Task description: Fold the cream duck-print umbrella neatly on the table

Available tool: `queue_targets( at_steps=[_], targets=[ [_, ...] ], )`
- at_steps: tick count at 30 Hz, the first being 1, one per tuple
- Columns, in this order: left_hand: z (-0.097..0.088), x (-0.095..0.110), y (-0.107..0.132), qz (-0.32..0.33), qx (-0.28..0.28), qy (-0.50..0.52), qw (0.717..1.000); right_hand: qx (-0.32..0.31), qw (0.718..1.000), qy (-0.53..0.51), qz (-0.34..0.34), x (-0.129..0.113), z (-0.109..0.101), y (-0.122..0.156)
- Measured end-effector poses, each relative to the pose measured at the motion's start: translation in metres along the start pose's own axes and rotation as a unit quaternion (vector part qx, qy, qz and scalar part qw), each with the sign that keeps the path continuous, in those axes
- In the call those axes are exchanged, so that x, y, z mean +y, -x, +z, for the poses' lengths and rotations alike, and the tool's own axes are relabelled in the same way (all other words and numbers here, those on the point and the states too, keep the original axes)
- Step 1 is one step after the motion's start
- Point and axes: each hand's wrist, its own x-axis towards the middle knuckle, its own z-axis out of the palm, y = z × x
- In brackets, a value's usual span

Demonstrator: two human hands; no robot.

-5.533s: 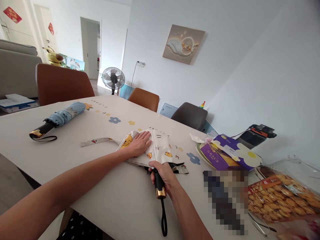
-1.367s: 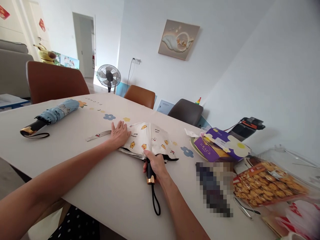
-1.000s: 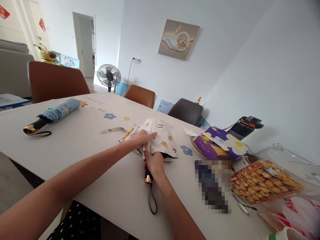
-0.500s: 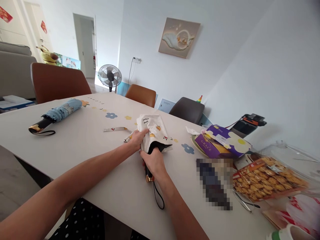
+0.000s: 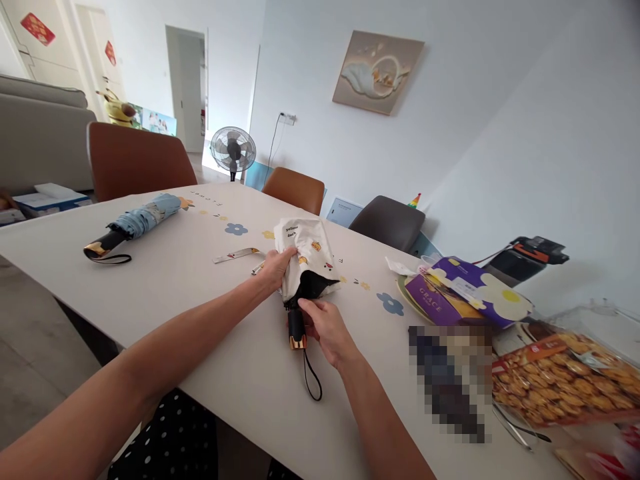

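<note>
A white folding umbrella (image 5: 320, 263) printed with small ducks and the words "yellow duck" lies over the middle of the table, its folds loose and the black lining showing. Its black handle (image 5: 297, 321) ends in a gold cap with a wrist loop and points toward me. My left hand (image 5: 276, 270) is closed on the left side of the canopy, thumb on top. At the handle's upper right, my right hand (image 5: 329, 327) grips with the thumb on top; its other fingers are partly hidden. A patterned strap (image 5: 236, 255) stretches out left of the canopy.
On the left of the table (image 5: 200, 233) lies a folded blue umbrella (image 5: 147, 217). To the right are a purple box (image 5: 435, 300) on a plate, a black bottle-like object (image 5: 520, 261), a pack of cookies (image 5: 570, 380) and a blurred-out patch. Chairs line the far side.
My right hand has slid from the canopy's opening down onto the handle, baring more black lining. My left hand keeps its hold. The whole view has shifted slightly left.
</note>
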Motion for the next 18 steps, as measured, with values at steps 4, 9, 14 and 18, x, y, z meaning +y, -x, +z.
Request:
queue_targets(
  at_steps=[4,9,14,18],
  targets=[
    [-0.002,0.007,0.0,0.035,0.017,-0.015,0.999,0.005,0.994,-0.104,0.041,0.006,0.014,0.001],
    [0.0,0.013,0.005,0.038,0.008,-0.024,0.999,-0.007,0.978,-0.196,0.063,0.012,0.02,-0.001],
    [0.003,0.01,0.007,0.004,-0.036,0.01,0.999,-0.016,0.969,-0.227,0.094,0.014,0.019,-0.001],
    [0.006,0.006,0.01,-0.039,-0.107,0.056,0.992,-0.03,0.961,-0.255,0.098,0.016,0.025,0.0]
  ],
)
